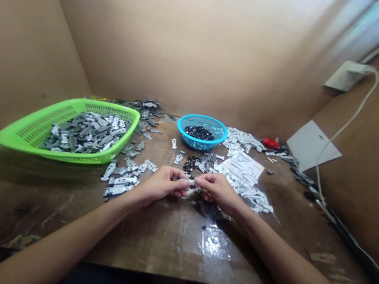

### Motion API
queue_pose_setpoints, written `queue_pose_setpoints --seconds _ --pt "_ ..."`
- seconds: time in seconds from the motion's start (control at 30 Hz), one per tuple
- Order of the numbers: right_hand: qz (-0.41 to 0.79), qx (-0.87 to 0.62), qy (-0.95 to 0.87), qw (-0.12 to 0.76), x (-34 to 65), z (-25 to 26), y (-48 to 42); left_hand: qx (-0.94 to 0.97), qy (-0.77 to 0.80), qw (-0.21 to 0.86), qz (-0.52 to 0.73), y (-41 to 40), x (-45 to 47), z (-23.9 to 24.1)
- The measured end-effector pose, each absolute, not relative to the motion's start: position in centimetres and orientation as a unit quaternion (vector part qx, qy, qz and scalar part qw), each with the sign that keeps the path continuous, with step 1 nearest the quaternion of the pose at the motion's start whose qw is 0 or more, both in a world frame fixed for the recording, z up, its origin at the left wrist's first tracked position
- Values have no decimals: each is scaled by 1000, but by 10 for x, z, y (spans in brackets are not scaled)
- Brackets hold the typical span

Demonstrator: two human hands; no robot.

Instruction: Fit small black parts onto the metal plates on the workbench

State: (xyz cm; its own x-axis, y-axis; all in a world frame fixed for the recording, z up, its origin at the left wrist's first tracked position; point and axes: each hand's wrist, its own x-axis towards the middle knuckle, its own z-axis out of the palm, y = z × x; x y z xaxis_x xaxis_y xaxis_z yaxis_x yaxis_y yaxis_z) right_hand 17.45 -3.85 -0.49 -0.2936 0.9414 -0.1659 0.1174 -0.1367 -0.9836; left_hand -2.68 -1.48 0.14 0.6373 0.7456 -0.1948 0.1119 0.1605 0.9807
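My left hand [170, 182] and my right hand [216, 191] meet above the table, fingertips pinched on one small pale plastic part [191, 182]. Fingers cover most of it, so its exact shape is hidden. Just beyond them lies a small heap of black round pieces [191, 165], with grey plastic parts [208, 162] beside it. Loose white and grey parts [123, 180] are scattered left of my left hand. To the right of my right hand, many flat white parts [246, 181] are spread partly over a sheet of paper [258, 169].
A green basket [8, 136] full of grey and white parts stands at the left. A blue basket [200, 145] holding black pieces sits at the back. Behind the white parts lies a red object [271, 143]. A white cable [358, 108] hangs from a wall socket [347, 76] at the right.
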Motion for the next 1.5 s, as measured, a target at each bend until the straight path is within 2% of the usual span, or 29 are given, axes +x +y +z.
queue_pose_setpoints --seconds 0.17,0.5,0.67,0.9,1.03,1.23,1.33,1.4,1.5 --pt "603 -469 -551 336 176 -6 -37 600 358 672 246 -13 -28 0" --pt "496 -499 -585 402 161 -7 -46 573 366 675 285 -16 -19 -5" --pt "514 -509 -582 371 160 -6 -43 517 380 699 316 -13 -20 -8" --pt "458 -513 -619 380 164 -12 -42 538 362 705 286 -10 -21 -8" --pt "470 -506 -626 363 165 -11 -43 567 364 688 270 -11 -22 -8" --pt "437 -472 -669 373 163 -4 -50 654 310 662 194 -18 -28 8" --pt "397 -468 -705 355 161 2 -54 759 325 532 186 -12 -44 28" --pt "313 -477 -736 365 163 5 -55 800 417 345 258 1 -66 43" --pt "217 -492 -751 382 168 4 -51 715 599 106 345 22 -109 65"
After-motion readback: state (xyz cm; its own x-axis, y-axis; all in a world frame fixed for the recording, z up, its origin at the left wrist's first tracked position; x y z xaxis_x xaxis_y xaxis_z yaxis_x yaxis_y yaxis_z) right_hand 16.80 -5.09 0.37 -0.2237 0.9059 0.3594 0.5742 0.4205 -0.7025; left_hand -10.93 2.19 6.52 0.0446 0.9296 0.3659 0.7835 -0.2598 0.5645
